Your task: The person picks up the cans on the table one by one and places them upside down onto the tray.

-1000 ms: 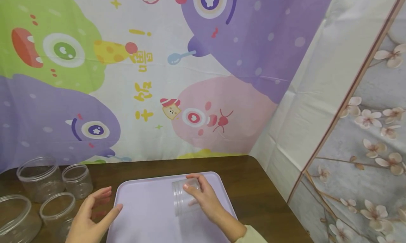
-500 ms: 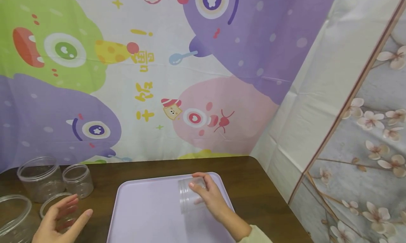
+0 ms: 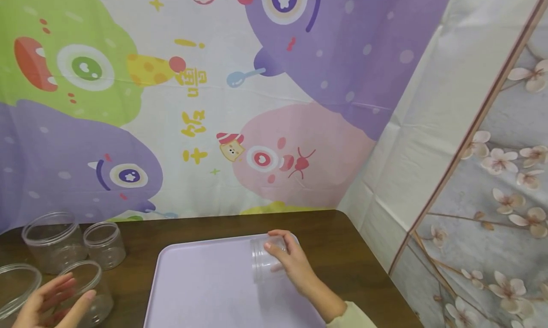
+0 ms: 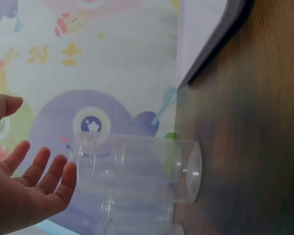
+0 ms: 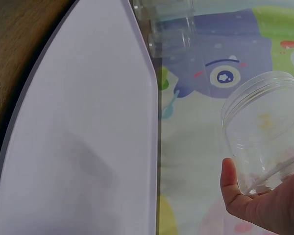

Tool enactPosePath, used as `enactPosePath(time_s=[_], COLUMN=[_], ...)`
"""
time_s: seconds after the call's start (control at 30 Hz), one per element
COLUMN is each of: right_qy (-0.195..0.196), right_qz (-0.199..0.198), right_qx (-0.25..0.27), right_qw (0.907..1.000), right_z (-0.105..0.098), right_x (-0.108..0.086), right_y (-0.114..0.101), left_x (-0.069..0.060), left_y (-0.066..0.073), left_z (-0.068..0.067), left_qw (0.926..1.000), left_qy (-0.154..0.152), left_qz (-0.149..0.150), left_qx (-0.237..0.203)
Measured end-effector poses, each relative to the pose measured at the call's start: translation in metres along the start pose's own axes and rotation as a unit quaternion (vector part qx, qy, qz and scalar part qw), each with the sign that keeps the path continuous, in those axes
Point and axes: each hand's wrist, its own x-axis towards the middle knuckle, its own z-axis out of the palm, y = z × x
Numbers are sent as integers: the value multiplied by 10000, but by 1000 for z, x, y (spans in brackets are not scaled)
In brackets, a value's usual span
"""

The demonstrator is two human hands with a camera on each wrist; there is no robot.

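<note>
My right hand (image 3: 295, 266) grips a clear plastic jar (image 3: 259, 264) above the right side of the lilac tray (image 3: 201, 283). The jar lies sideways in the grasp, its ribbed rim to the left; the right wrist view shows this jar (image 5: 257, 129) lidless and see-through, off the tray surface. At the lower left, my left hand (image 3: 51, 304) has its fingers spread beside a standing clear jar (image 3: 99, 292). In the left wrist view, the left hand (image 4: 29, 193) is palm up to the camera, with fingertips near the rim of that tall jar (image 4: 137, 166); contact cannot be told.
More open clear jars stand on the dark wooden table (image 3: 132, 275): a wide jar (image 3: 55, 247) at the back, a small jar (image 3: 106, 252) beside it, and another wide jar (image 3: 14, 290) at the left edge. A cartoon-printed cloth (image 3: 192, 185) hangs behind the table.
My left hand has moved left from the tray's edge to the standing jars. My right hand has shifted a little right with the jar in its grasp.
</note>
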Motion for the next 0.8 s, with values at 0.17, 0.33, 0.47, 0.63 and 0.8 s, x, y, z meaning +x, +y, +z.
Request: enactPosePath(time_s=[0.17,0.33,0.47,0.63,0.8], right_qy=[74,176,271,389,504], right_qz=[32,23,67,143,181], right_qx=[-80,-130,-203,-309,-398], right_qw=[9999,9998,9994,9987,9978], right_z=[-6,-11,-15,-20,-23], right_x=[0,1,3,6,10], right_y=[1,3,5,9,13], left_x=[12,23,25,40,44], left_y=[-21,-39,-42,-62,-61], left_z=[-2,-6,-8,-5,-7], left_qw=[9991,9960,9961,9978,9995], left_qy=[315,755,860,633,293], left_qz=[247,447,181,-28,-88], left_qx=[-115,-179,-119,-179,-106])
